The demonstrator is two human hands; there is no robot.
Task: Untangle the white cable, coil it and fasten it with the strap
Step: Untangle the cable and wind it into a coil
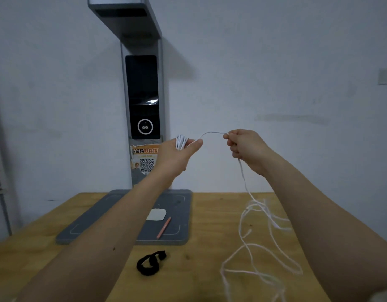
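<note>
Up high, my left hand [177,153] clamps several loops of white cable [246,216]. My right hand [242,147] pinches its strand; the black strap [150,263] lies on the table [210,247].

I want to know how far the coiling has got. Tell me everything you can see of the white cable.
The white cable is thin, limp and looks like smooth plastic. A few loops of it are bunched in the left hand. From there it arcs across to the right hand, which pinches it, then hangs down to the wooden table. The rest lies there in loose, crossing loops on the right side, not yet coiled. The black strap lies apart from it.
</note>
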